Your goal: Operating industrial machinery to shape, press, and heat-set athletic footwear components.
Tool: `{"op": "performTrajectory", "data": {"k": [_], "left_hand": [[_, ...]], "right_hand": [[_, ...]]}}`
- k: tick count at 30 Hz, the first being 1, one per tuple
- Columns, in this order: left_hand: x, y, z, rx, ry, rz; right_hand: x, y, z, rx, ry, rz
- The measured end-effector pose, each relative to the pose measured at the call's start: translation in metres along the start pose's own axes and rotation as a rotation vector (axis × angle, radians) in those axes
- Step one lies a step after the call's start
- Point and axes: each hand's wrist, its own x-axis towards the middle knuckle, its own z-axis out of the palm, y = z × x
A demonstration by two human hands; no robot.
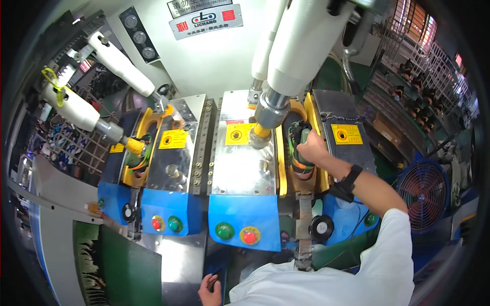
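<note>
A dark shoe [301,153] with green and orange trim sits in the slot of the right-hand press station, between yellow side pads [281,163]. My right hand [312,149] is closed around the shoe's upper; the fingertips are partly hidden behind it. A dark band circles my right wrist. Low in front of the machine, my left hand [210,291] hangs with fingers loosely bent and apart, touching no part of the machine. A second shoe [135,162] sits in the left station, below a press rod with a yellow tip [135,146].
A thick white press cylinder [301,46] with a metal rod comes down just left of my right hand. Blue front panels [244,217] carry red and green buttons. A blue-framed fan [422,188] stands at the right, near racks of shoes [416,92].
</note>
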Motion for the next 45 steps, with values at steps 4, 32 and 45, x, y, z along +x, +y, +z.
{"op": "performTrajectory", "data": {"k": [4, 32, 45], "left_hand": [[0.013, -0.005, -0.006, -0.010, 0.031, -0.051], [0.052, -0.092, -0.076, 0.040, -0.171, 0.238], [0.050, -0.053, -0.183, 0.201, 0.430, 0.393]], "right_hand": [[-0.009, 0.002, -0.007, -0.004, 0.041, -0.024], [-0.328, -0.120, 0.169, 0.199, -0.311, -0.949], [-0.358, -0.067, 0.161, 0.044, -0.971, -0.797]]}}
